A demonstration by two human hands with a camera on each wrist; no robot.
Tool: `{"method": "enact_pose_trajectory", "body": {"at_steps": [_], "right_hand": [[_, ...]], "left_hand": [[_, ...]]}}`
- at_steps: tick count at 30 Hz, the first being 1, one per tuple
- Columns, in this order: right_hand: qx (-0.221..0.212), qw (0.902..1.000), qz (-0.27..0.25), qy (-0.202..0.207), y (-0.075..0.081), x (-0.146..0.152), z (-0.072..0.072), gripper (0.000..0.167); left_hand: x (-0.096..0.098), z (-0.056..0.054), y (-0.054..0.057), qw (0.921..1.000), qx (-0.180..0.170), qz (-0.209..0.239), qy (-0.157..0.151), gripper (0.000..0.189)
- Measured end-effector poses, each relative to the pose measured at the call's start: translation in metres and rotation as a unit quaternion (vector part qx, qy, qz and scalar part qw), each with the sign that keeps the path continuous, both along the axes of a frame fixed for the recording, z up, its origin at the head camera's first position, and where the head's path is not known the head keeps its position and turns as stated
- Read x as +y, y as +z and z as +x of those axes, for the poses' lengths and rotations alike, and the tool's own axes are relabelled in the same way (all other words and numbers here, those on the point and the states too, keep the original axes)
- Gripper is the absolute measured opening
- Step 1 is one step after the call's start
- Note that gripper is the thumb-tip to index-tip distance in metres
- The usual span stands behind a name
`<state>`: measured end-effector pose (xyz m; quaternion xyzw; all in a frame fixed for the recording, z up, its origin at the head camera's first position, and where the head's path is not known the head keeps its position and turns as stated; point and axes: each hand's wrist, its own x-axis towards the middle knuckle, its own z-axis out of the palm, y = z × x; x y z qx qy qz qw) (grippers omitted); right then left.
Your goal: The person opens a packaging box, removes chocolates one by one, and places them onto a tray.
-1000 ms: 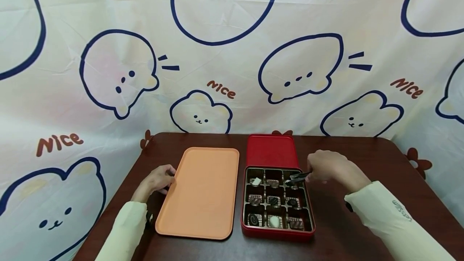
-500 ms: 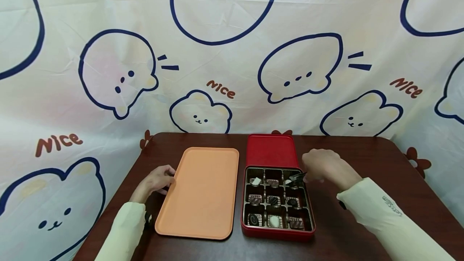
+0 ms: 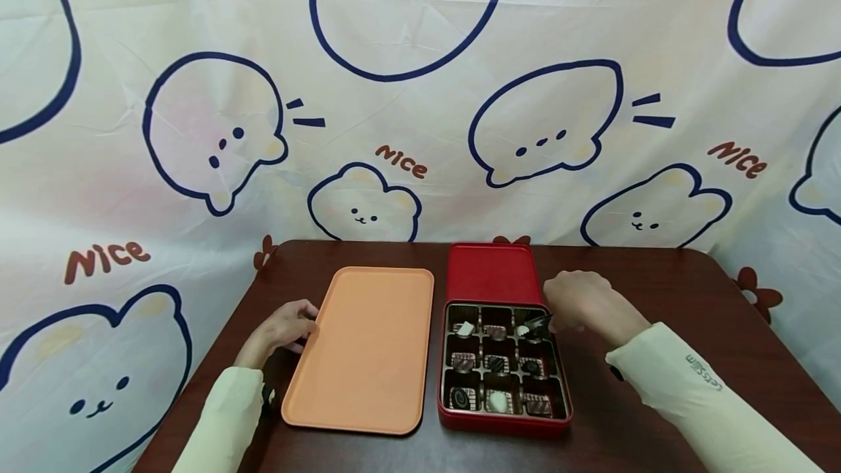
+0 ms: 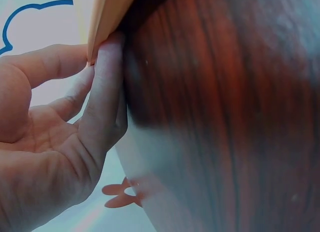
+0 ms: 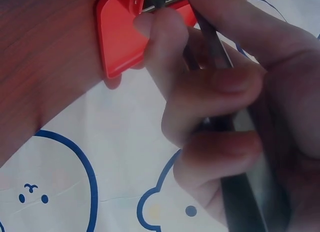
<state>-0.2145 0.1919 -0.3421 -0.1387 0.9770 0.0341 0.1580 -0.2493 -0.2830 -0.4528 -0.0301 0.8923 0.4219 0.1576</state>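
My left hand (image 3: 282, 325) pinches the left edge of an orange tray (image 3: 368, 349), as the left wrist view shows up close at the tray's edge (image 4: 102, 27). Beside the tray stands a red tin box (image 3: 506, 425), split into several compartments of chocolates, among them a white round chocolate (image 3: 497, 401) and a dark swirled chocolate (image 3: 460, 398). My right hand (image 3: 581, 300) grips black tongs (image 3: 539, 323), whose tips are inside the back right compartment at a chocolate partly hidden by them. In the right wrist view several fingers curl round the tongs (image 5: 252, 197).
The box's red lid (image 3: 493, 272) lies open behind it. Everything is on a dark brown wooden table (image 3: 663, 290). A pale cloth (image 3: 420, 115) printed with blue bear outlines hangs behind the table's far edge.
My right hand has moved slightly left, bringing the tongs' tips deeper over the back right compartment. The left hand, tray and box have stayed where they were.
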Motion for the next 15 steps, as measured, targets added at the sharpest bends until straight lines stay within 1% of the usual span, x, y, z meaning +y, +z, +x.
{"method": "enact_pose_trajectory", "body": {"at_steps": [3, 8, 10, 15], "right_hand": [[0.009, 0.9999, 0.001, 0.006, -0.0013, 0.0025, 0.0004, 0.033], [0.017, 0.9996, -0.009, 0.019, -0.0038, 0.0072, 0.0012, 0.044], [0.019, 0.9995, -0.014, 0.023, -0.0047, 0.0086, 0.0013, 0.046], [0.017, 0.9995, -0.019, 0.018, -0.0064, 0.0086, 0.0006, 0.039]], "left_hand": [[0.0008, -0.0001, 0.0002, 1.0, 0.001, 0.0, -0.001, 0.025], [0.0001, 0.0005, -0.0015, 1.0, 0.001, -0.001, -0.001, 0.024], [-0.0004, 0.0006, -0.0021, 1.0, 0.001, -0.001, -0.002, 0.024], [-0.0005, 0.001, -0.0029, 1.0, 0.003, -0.002, -0.002, 0.023]]}}
